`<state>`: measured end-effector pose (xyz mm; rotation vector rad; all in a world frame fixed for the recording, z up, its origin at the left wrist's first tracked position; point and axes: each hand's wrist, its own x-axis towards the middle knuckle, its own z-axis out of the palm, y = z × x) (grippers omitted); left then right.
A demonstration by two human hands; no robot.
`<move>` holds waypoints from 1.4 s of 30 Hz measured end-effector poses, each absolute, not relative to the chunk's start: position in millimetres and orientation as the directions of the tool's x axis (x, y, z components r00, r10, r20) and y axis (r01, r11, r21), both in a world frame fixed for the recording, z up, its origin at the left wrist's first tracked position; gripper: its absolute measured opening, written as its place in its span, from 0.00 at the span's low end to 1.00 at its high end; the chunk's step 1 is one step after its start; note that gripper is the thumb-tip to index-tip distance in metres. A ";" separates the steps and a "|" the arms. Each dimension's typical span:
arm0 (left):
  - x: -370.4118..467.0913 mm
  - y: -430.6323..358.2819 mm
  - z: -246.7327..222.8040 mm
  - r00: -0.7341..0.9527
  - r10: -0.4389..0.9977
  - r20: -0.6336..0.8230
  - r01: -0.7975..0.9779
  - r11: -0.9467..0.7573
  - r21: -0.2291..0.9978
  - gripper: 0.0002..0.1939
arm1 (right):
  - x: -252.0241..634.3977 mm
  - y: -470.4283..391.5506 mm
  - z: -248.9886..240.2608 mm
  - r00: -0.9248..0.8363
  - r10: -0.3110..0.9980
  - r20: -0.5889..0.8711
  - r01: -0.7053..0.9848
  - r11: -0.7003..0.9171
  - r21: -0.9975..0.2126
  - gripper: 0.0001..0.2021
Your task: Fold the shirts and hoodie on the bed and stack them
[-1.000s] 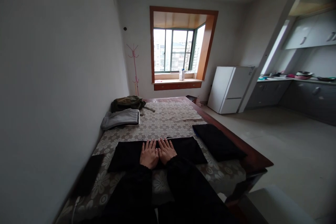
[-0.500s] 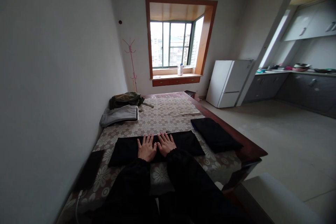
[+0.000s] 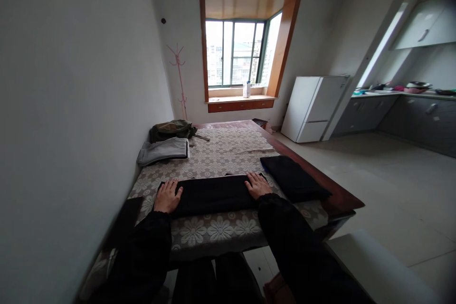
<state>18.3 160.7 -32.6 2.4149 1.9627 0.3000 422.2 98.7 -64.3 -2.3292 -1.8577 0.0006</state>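
Note:
A folded black cloth [image 3: 213, 194] lies flat across the table near its front edge. My left hand [image 3: 168, 196] rests palm down on the cloth's left end, fingers spread. On the right end lies my right hand [image 3: 258, 185], flat with its fingers apart. Neither hand grips anything. To the right of it, a second folded black cloth [image 3: 295, 178] sits near the table's wooden edge.
The table has a flowered tablecloth [image 3: 221, 152]. Folded grey clothing [image 3: 164, 150] and a dark green bag [image 3: 171, 129] lie at the back left by the wall. A black device [image 3: 124, 218] is at the left edge. A pale seat [image 3: 374, 266] stands at lower right.
My hands have moved apart, from the middle of the black cloth out to its two ends. The camera view has shifted slightly.

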 end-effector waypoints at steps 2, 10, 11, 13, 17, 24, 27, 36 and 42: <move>12.3 160.9 -34.7 0.179 0.974 0.139 0.971 -0.198 0.137 0.30 | 426.4 98.3 -66.8 0.215 0.970 0.109 0.972 -0.202 -0.120 0.30; 11.0 161.0 -39.9 0.153 0.980 0.127 0.974 -0.171 0.149 0.30 | 427.5 99.1 -74.8 0.186 0.974 0.129 0.980 -0.174 -0.098 0.30; 10.9 161.1 -39.7 0.153 0.980 0.126 0.974 -0.171 0.150 0.30 | 427.9 99.3 -75.5 0.183 0.974 0.131 0.981 -0.171 -0.096 0.30; 10.7 161.5 -39.5 0.154 0.980 0.123 0.973 -0.172 0.154 0.31 | 428.7 99.9 -76.8 0.177 0.975 0.135 0.982 -0.165 -0.094 0.30; 10.3 162.5 -41.1 0.153 0.980 0.124 0.972 -0.173 0.161 0.31 | 430.3 101.7 -79.6 0.177 0.973 0.147 0.982 -0.165 -0.093 0.30; 7.9 164.4 -45.1 0.149 0.980 0.131 0.967 -0.172 0.188 0.31 | 431.0 101.9 -81.7 0.170 0.972 0.160 0.983 -0.156 -0.095 0.30; 8.0 163.8 -45.2 0.153 0.979 0.134 0.962 -0.178 0.206 0.31 | 430.9 101.8 -81.0 0.171 0.973 0.157 0.983 -0.157 -0.097 0.30; -2.9 163.8 -33.7 0.054 0.985 0.166 0.957 -0.098 0.273 0.28 | 430.5 101.7 -80.0 0.173 0.973 0.152 0.983 -0.160 -0.093 0.30; -13.9 123.7 -28.1 -0.087 0.983 0.160 0.963 0.042 0.266 0.34 | 427.7 100.0 -72.6 0.182 0.968 0.171 0.974 -0.154 -0.166 0.30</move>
